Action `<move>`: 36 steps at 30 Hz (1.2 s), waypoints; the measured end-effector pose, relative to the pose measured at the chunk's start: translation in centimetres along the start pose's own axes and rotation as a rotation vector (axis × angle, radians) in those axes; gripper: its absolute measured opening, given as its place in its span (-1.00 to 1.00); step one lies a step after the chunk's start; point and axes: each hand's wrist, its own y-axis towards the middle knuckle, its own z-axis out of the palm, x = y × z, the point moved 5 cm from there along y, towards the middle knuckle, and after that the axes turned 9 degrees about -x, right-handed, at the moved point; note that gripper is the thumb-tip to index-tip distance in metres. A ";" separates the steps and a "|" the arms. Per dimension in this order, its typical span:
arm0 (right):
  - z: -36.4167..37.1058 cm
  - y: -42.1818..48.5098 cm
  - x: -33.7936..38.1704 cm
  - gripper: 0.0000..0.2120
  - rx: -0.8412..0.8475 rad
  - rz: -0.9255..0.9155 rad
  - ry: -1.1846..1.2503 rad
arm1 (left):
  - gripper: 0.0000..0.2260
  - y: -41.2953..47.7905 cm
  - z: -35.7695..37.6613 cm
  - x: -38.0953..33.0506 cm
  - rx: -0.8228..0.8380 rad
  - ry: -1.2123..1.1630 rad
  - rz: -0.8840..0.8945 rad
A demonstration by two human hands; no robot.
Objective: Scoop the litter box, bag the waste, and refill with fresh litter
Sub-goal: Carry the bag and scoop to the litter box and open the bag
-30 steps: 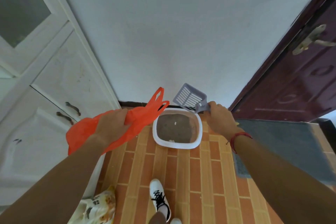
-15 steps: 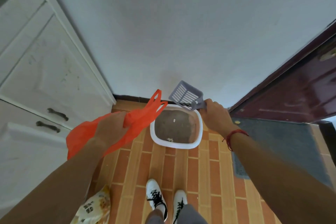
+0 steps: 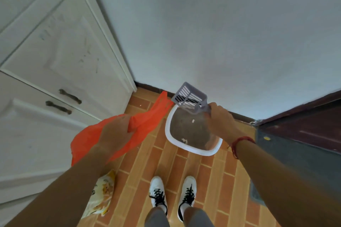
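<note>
Your left hand point(image 3: 115, 135) is closed around a bunched fold of the orange plastic bag point(image 3: 147, 120); the fingers are curled tight on the film, and the bag trails away from that grip on both sides: its handle loops stretch up and away from your knuckles toward the wall, while its body sags back past your wrist and over your forearm. Your right hand point(image 3: 220, 120) is wrapped fully round the handle of the grey slotted litter scoop point(image 3: 189, 97); the handle is hidden inside your fist, and the scoop's slatted basket juts out beyond your fingers, up and to the left of the grip, held in the air with nothing visible in it; its near corner sits just beside the tips of the bag's handles. A red cord point(image 3: 239, 143) circles the wrist behind that grip. The white-rimmed litter box point(image 3: 193, 150) lies on the brick-patterned floor point(image 3: 151, 162) directly below your right hand; it holds dark litter with a few pale bits on the surface, and your fist covers part of its right side. Below your left forearm a yellow-and-white printed bag point(image 3: 103, 195) lies on the floor against the white cabinet point(image 3: 46, 79); your white shoes point(image 3: 157, 191) stand between the two arms, nearer to you than the litter box.
</note>
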 end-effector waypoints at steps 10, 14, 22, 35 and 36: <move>17.3 5.1 -4.3 -0.84 -0.021 -0.124 0.052 | -0.83 1.8 17.0 6.5 -0.007 -0.003 -0.026; 29.1 7.2 -6.6 -0.87 0.007 -0.153 0.132 | -0.77 2.7 28.0 12.2 -0.039 0.030 -0.023; 46.7 11.6 -9.9 -0.92 0.016 -0.183 0.197 | -0.62 5.1 43.6 20.7 -0.144 0.038 -0.005; 58.5 17.9 -8.3 -0.83 0.028 -0.236 0.363 | -0.70 8.7 57.3 26.8 -0.281 0.018 0.006; 58.8 18.2 -7.9 -0.85 0.026 -0.237 0.399 | -0.71 8.9 57.7 27.1 -0.292 0.007 0.008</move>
